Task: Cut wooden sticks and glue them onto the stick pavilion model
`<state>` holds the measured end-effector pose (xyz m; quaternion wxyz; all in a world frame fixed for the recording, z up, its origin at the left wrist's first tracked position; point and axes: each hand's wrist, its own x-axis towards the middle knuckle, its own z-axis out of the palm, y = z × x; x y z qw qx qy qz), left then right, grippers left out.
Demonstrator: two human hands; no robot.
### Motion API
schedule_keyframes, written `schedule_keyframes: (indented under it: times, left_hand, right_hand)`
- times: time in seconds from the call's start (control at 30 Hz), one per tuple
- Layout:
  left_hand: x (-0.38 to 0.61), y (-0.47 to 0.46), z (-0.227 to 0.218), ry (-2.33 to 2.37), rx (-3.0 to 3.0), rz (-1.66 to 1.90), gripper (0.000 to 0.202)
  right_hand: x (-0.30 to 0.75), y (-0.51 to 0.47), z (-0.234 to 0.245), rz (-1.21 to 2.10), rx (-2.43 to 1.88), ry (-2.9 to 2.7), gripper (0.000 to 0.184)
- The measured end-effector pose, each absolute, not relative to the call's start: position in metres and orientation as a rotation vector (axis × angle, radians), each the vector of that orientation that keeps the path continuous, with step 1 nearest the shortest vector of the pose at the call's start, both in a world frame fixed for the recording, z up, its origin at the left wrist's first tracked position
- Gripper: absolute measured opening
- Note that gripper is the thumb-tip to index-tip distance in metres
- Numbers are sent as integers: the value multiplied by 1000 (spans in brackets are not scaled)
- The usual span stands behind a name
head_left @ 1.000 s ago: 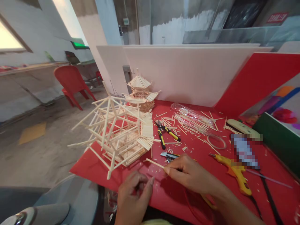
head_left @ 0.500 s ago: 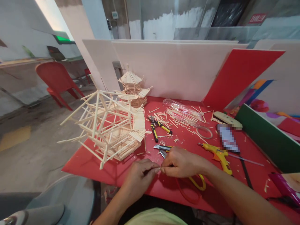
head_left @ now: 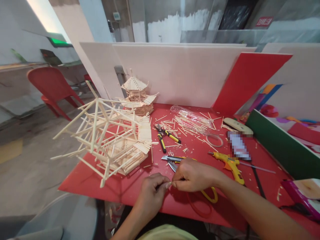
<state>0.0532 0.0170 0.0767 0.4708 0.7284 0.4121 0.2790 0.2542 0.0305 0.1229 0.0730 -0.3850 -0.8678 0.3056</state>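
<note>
My left hand [head_left: 153,190] and my right hand [head_left: 191,175] meet fingertip to fingertip above the red tabletop [head_left: 130,193]. Both pinch a small pale piece of wooden stick [head_left: 170,184], mostly hidden by the fingers. Under my right hand lie scissors [head_left: 212,196] with yellow and red handles, and a utility knife [head_left: 172,158] sits just beyond it. To the left stands a large pavilion frame [head_left: 107,123] of pale sticks, its roof partly covered with short slats. A smaller finished pagoda model [head_left: 135,90] stands behind it.
Yellow-black pliers [head_left: 163,136] lie among loose sticks [head_left: 180,128]. A plastic bag of sticks [head_left: 192,116] and a tape roll [head_left: 215,140] lie further back. At right are a yellow glue gun [head_left: 230,163], a blurred phone-like object [head_left: 238,145] and a green board [head_left: 282,143].
The view has swung slightly to the right, so the tabletop things appear further left. Both hands keep pinching together, with the pale piece showing a little more between the fingertips.
</note>
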Motion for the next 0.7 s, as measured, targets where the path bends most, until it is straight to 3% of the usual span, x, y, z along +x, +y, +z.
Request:
schedule_keyframes:
  times: [0.17, 0.27, 0.33, 0.43, 0.57, 0.7]
  left_hand:
    - [53, 18, 74, 1022, 1803, 796, 24]
    - [47, 22, 71, 1145, 1647, 910, 22]
    - [44, 26, 67, 1226, 1471, 958, 20]
    - [47, 31, 62, 1252, 1249, 971, 21]
    - [61, 35, 55, 1212, 1079, 984, 23]
    - [68, 37, 56, 1175, 986, 983, 24]
  right_hand:
    - [267, 26, 135, 898, -1246, -2517, 33]
    - [283, 3, 135, 739, -1550, -2099, 40]
    - [290, -22, 121, 599, -1813, -1833, 35]
    - [283, -60, 85, 493, -2101, -1956, 37]
    - [261, -81, 49, 259, -2231, -2115, 71]
    - [264, -72, 52, 275, -2355, -2145, 79]
